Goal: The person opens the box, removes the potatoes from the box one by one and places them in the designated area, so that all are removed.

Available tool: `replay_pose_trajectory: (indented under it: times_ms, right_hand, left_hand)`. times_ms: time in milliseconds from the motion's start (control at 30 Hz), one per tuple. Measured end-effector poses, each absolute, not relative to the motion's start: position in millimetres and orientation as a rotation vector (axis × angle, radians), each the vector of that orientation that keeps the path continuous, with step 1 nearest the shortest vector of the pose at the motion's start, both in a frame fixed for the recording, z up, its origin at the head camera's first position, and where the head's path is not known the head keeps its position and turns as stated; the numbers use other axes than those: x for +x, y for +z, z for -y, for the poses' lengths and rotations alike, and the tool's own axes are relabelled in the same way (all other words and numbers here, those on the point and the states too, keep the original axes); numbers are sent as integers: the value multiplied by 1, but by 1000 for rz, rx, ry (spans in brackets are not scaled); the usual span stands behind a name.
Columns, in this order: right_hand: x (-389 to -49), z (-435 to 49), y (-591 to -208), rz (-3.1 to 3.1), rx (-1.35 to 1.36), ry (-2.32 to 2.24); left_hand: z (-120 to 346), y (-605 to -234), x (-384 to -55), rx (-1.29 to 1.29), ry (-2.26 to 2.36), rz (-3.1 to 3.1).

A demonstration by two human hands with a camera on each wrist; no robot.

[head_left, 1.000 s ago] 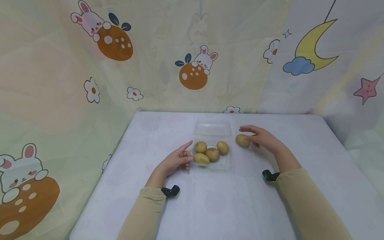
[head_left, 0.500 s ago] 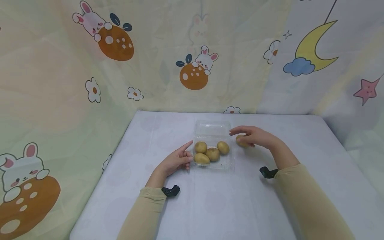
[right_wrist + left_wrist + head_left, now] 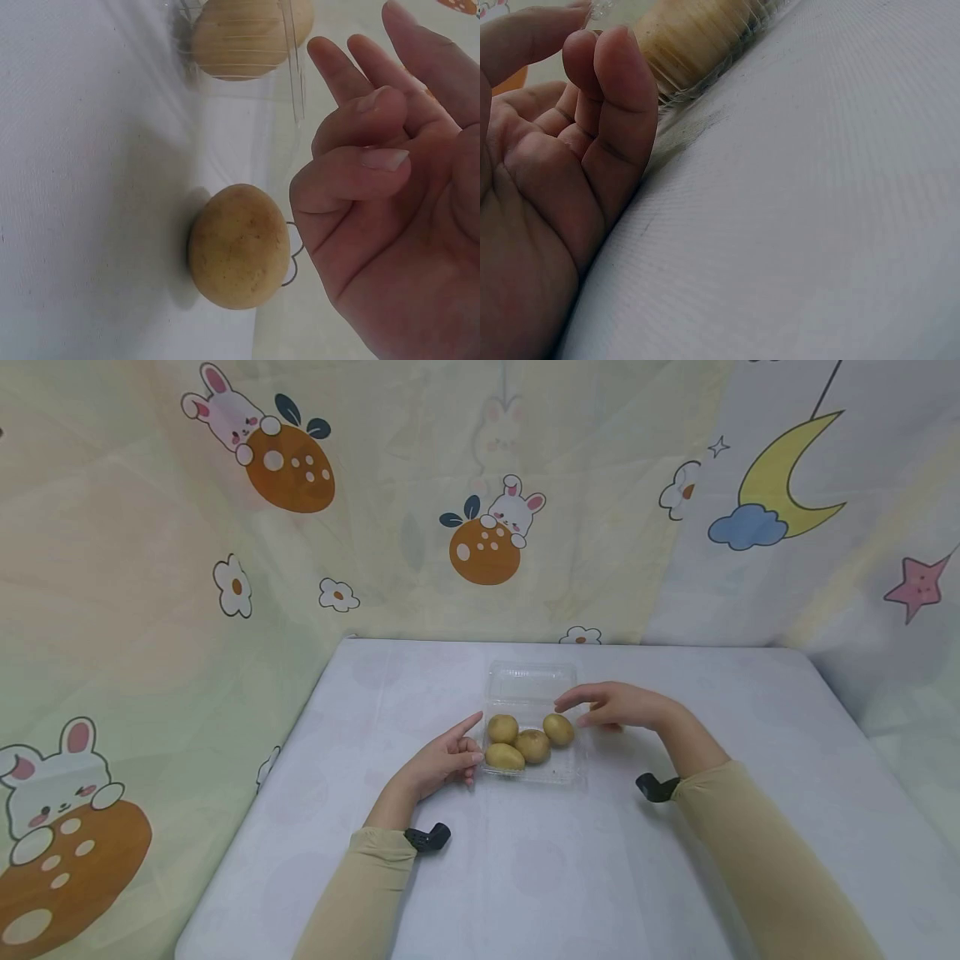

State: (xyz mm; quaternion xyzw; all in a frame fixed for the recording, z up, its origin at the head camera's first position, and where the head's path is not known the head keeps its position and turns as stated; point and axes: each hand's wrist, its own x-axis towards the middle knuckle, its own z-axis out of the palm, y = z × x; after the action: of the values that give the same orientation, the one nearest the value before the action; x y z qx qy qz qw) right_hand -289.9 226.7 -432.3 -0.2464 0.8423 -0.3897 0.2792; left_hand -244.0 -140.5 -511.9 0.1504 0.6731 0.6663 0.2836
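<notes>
A clear plastic clamshell container (image 3: 551, 774) lies with its lid folded back, holding several potatoes, among them a round potato (image 3: 502, 728) and an oval potato (image 3: 504, 757). My left hand (image 3: 442, 762) is at its left rim: the thumb meets the plastic edge, the index finger points along the side, and the other fingers are curled. My right hand (image 3: 626, 705) hovers at the right rim, index finger reaching over the edge near a potato (image 3: 558, 730), with nothing held. In the right wrist view, a loose potato (image 3: 240, 247) stands on the table beside the curled fingers.
The white-covered table (image 3: 525, 877) runs back to a patterned fabric backdrop (image 3: 390, 510). The raised plastic lid (image 3: 532, 681) stands behind the potatoes. A black wrist camera sits on each sleeve cuff.
My right hand has moved left, from above the loose potato to the container's right rim. In the head view it now mostly covers that potato. The left hand has stayed in place.
</notes>
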Motion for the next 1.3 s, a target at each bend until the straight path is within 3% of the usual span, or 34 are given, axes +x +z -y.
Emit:
replay_pose_trajectory:
  times_ms: [1300]
  right_hand:
    - [-287, -203, -422, -2291, -671, -805]
  left_hand:
    - [141, -512, -244, 406, 1776, -1800]
